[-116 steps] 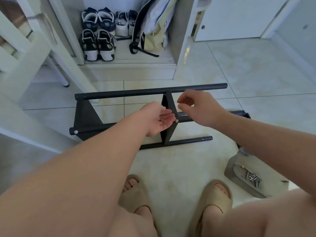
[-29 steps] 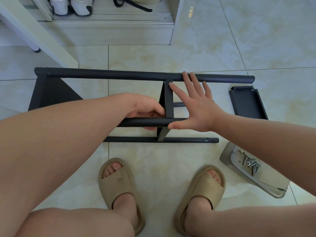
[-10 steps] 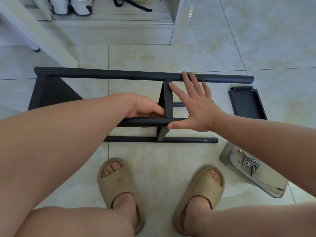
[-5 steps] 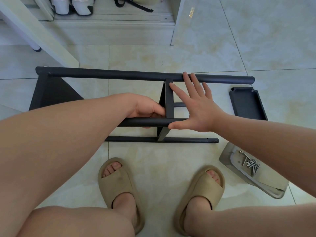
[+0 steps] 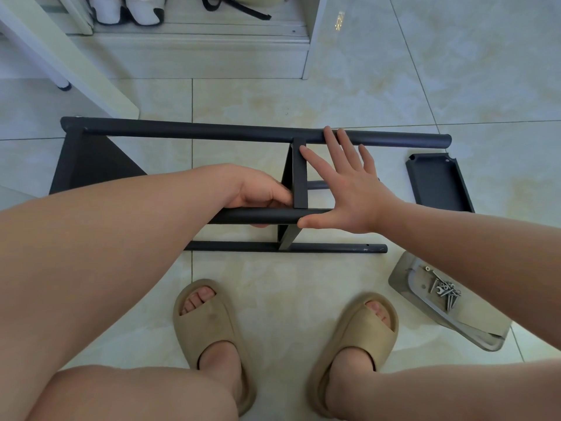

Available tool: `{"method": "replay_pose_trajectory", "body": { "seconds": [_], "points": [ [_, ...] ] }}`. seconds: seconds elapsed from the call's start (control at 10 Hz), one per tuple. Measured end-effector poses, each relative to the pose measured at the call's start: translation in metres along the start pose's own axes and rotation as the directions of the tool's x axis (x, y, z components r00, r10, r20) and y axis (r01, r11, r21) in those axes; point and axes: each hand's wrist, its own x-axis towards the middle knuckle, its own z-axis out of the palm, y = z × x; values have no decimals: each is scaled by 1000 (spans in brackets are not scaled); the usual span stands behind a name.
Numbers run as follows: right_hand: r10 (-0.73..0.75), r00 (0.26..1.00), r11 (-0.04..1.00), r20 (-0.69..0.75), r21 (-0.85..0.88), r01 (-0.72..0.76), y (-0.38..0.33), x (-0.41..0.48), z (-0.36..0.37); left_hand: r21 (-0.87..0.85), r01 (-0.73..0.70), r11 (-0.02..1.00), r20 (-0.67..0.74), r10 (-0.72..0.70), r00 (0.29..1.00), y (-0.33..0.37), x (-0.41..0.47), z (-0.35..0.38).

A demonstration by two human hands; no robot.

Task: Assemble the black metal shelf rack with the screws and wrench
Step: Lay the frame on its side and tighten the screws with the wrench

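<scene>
The black metal rack (image 5: 212, 133) lies on the tiled floor, with long tubes joined by a left end panel (image 5: 88, 165) and a middle bracket (image 5: 299, 174). My left hand (image 5: 261, 194) is curled around the near upper tube (image 5: 258, 216), just left of the bracket. My right hand (image 5: 349, 186) is flat with fingers spread, palm pressed against the bracket's right side, thumb on the tube's end. A loose black end panel (image 5: 438, 180) lies to the right. Several screws and a small wrench (image 5: 443, 291) sit in a grey tray (image 5: 473, 329).
My two feet in beige slippers (image 5: 212, 335) stand just in front of the rack. A white furniture leg (image 5: 60, 53) slants in at the upper left. A low cabinet step (image 5: 194, 56) with shoes (image 5: 127, 9) runs behind the rack.
Since 11.6 s ago the view has tilted down and both hands have left the screw spot for the tube and bracket. Over the last second nothing has visibly moved.
</scene>
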Motion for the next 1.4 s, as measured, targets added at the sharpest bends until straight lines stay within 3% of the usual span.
{"method": "replay_pose_trajectory", "body": {
  "seconds": [0.2,0.4,0.8,1.0,1.4],
  "points": [
    [-1,1000,1000,1,-2,1,0,0,0,-45,-9,999,72,12,997,-1,-2,-3],
    [-3,1000,1000,-7,0,3,0,0,1,3,-19,1000,-22,20,1000,-2,1,-1],
    [-3,1000,1000,-7,-4,3,0,0,1,-86,-7,996,83,14,996,2,-4,-2],
    [-7,1000,1000,-13,0,7,0,0,1,-33,-28,999,26,29,999,-1,0,-1],
    [-6,1000,1000,-11,-16,6,0,0,1,-110,8,994,106,4,994,-3,-2,-4]
  ]
}}
